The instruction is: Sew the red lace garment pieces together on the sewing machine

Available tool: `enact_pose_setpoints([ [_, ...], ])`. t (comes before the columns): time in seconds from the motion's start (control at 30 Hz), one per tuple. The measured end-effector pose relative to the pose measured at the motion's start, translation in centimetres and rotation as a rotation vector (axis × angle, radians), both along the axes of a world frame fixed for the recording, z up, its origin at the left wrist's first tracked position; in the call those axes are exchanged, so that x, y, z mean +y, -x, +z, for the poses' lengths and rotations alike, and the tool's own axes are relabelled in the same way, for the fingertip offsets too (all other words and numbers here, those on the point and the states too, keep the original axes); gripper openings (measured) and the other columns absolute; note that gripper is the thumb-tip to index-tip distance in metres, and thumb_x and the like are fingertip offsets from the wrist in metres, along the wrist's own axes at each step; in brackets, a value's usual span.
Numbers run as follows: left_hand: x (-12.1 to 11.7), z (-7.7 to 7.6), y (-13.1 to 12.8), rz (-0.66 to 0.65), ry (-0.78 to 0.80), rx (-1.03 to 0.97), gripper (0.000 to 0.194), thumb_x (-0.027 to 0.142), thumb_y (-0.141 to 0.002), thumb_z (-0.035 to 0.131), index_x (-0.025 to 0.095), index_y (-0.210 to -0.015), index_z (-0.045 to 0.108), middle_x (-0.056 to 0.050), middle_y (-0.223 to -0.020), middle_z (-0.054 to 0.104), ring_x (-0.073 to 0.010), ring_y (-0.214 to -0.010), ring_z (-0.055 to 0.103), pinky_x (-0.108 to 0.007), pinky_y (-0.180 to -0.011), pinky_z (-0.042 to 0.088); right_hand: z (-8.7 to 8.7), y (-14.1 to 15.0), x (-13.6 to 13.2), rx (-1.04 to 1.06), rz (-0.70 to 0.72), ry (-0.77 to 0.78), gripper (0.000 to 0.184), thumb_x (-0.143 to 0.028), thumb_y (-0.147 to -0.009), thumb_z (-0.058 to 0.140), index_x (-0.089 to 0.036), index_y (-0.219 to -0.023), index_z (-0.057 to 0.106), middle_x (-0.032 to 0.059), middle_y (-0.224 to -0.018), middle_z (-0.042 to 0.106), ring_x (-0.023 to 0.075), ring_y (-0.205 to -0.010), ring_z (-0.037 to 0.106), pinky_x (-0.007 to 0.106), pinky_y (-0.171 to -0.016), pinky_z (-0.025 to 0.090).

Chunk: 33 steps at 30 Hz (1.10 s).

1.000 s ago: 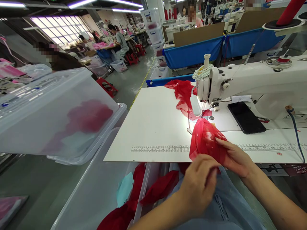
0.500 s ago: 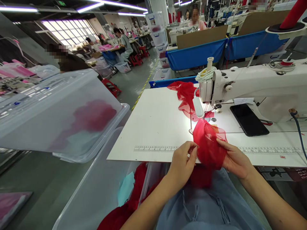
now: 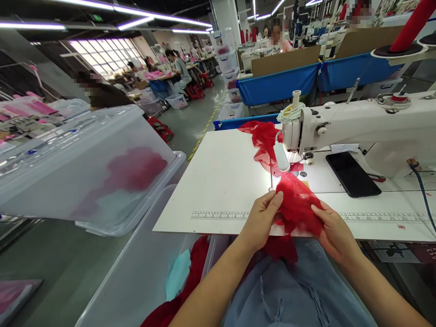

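Sheer red fabric (image 3: 297, 204) stretches between my two hands at the front edge of the white sewing table (image 3: 211, 181). My left hand (image 3: 262, 218) pinches its left edge between thumb and fingers. On the other side, my right hand (image 3: 335, 227) grips it with the thumb on top and the fingers underneath. The far end of the cloth runs up to the needle area of a white sewing machine (image 3: 340, 120), where a small lamp (image 3: 281, 156) hides the exact spot. More red fabric (image 3: 264, 141) lies bunched behind the needle. Part of the cloth hangs over the table edge onto my lap.
A black phone (image 3: 353, 174) lies right of the needle, near red-handled snips (image 3: 377, 178). Clear plastic bins (image 3: 102, 290) with red and light-blue cloth stand at the left, below a lidded bin (image 3: 88, 168). A red thread cone (image 3: 410, 27) rises at upper right. Other people sit farther back.
My left hand has moved up to the fabric and now pinches its left edge. The cloth has been spread flatter between both hands, with my right hand still holding its side.
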<state>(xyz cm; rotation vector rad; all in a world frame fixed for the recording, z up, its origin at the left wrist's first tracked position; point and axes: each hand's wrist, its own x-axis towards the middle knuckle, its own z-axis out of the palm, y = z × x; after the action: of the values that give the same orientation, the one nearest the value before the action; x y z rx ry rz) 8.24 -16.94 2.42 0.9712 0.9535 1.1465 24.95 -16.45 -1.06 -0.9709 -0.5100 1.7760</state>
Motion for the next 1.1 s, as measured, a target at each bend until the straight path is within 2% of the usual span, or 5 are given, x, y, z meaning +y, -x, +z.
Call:
enact_pose_setpoints([
  [0.17,0.4,0.7,-1.0,0.025,0.26,-0.422,0.041,0.048,-0.072,0.084,0.016,-0.09,0.065,-0.003,-0.086,0.069,-0.0154,-0.075,0.066,-0.027,-0.067,0.057,-0.2,0.7,-1.0,0.157,0.099,0.026,0.041,-0.049,-0.069,0.086,-0.027,-0.102,0.076,0.0014,-0.104,0.078,0.0243,-0.093,0.071,0.035,-0.075,0.061],
  [0.5,-0.6,-1.0,-0.3,-0.021,0.135,-0.101,0.046,0.061,-0.073,0.076,0.015,-0.076,0.067,-0.004,-0.075,0.07,-0.0223,-0.082,0.07,-0.033,-0.073,0.061,0.6,-2.6,-2.4,-0.035,-0.036,0.021,0.033,-0.037,-0.068,0.088,-0.024,-0.095,0.073,0.0018,-0.089,0.075,0.0139,-0.062,0.061,0.021,-0.045,0.047],
  [0.63,-1.5,-2.7,-0.1,-0.049,0.262,-0.083,0.049,0.063,-0.071,0.075,0.015,-0.077,0.064,-0.004,-0.069,0.069,-0.0203,-0.066,0.07,-0.03,-0.059,0.059,0.8,-3.3,-4.6,-0.189,0.22,0.123,0.035,-0.043,-0.068,0.088,-0.019,-0.086,0.07,-0.0006,-0.065,0.065,0.0064,-0.044,0.045,0.018,-0.038,0.037],
  [0.9,-1.2,-3.7,1.1,-0.161,0.218,0.442,0.047,0.062,-0.081,0.06,0.021,-0.064,0.045,0.003,-0.044,0.05,-0.0157,-0.041,0.061,-0.02,-0.039,0.045,-1.3,-3.4,-5.7,-0.526,0.088,-0.121,0.042,-0.058,-0.076,0.076,-0.022,-0.096,0.072,0.0079,-0.097,0.076,0.0238,-0.082,0.07,0.034,-0.075,0.059],
  [1.1,-2.8,-2.4,1.8,-0.307,0.233,0.456,0.04,0.058,-0.091,0.049,0.021,-0.073,0.045,-0.001,-0.062,0.063,-0.0147,-0.046,0.062,-0.024,-0.045,0.05,-1.4,-2.9,-5.5,-0.575,0.182,-0.187,0.059,-0.056,-0.08,0.072,-0.025,-0.129,0.059,0.0102,-0.106,0.075,0.0268,-0.09,0.072,0.04,-0.081,0.061],
])
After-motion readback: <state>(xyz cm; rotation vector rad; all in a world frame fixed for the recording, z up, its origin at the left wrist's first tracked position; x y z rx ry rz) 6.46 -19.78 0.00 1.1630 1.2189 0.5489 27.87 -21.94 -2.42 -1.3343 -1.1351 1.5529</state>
